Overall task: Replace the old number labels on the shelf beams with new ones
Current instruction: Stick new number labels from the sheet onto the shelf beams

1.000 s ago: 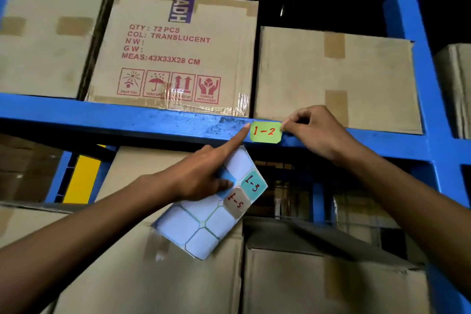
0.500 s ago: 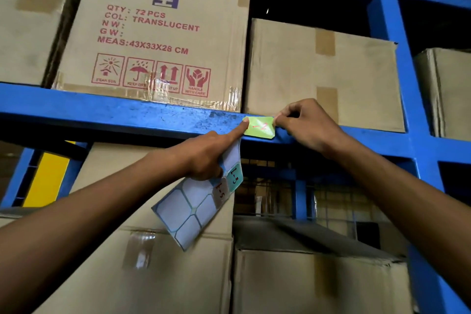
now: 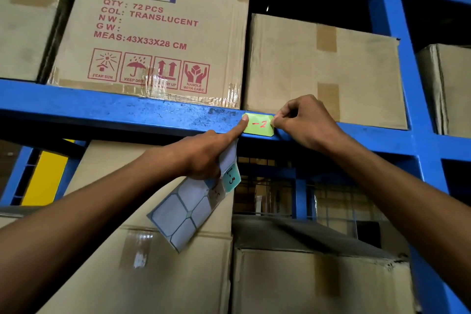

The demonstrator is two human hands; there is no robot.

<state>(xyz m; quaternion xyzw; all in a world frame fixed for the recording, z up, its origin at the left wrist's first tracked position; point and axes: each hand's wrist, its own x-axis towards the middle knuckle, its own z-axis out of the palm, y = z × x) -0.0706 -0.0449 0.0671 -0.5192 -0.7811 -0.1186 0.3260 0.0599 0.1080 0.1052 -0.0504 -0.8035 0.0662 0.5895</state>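
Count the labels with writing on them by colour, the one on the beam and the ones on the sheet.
Green label on the beam: 1
Teal label on the sheet: 1
Tan label on the sheet: 1
Total: 3

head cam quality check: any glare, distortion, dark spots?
Head view: wide-angle bend curves the blue beam and uprights; glare on the clear tape along the printed carton bottom edge; shelf recess above the boxes is near black; green label sharp, its first digit covered by the left hand.
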